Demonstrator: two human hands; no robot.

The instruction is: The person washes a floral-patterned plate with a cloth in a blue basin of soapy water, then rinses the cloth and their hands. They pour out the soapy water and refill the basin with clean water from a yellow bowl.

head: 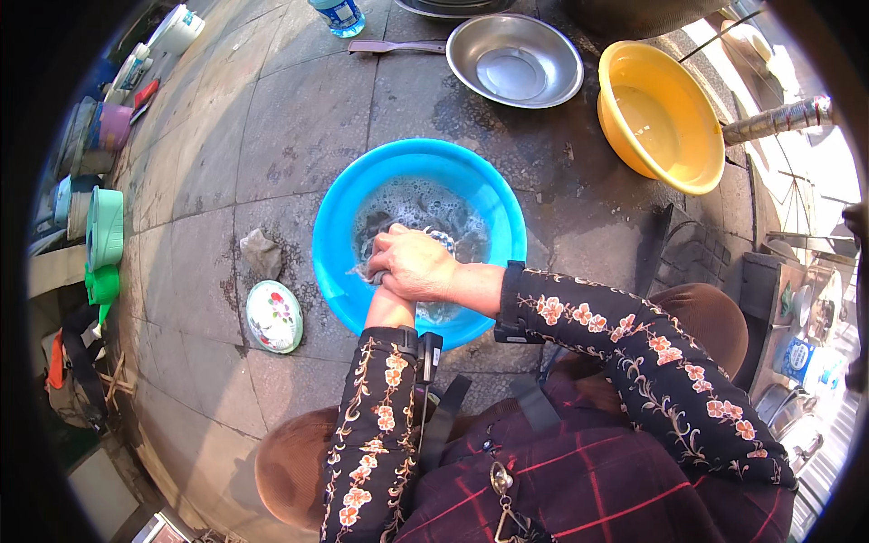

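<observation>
A blue plastic basin [330,224] stands on the paved ground before me, holding sudsy grey water [434,193]. Inside its rim, my right hand [415,263] is closed on a wet grey cloth [372,273], part of which pokes out at the left of the fingers. My left hand [392,298] lies beneath the right one; only its wrist and a little of the hand show, so its fingers are hidden. Patterned fabric [441,237] shows just behind the right knuckles. Left of the basin are an oval soap dish or lid with a floral print [274,317] and a crumpled grey rag or stone [261,254].
A steel basin [514,61] and a yellow plastic basin [660,119] stand beyond the blue one. Near them are a brush-like handled tool [397,47] and a bottle of blue liquid [341,17]. Tubs and a green watering can [102,285] line the left edge.
</observation>
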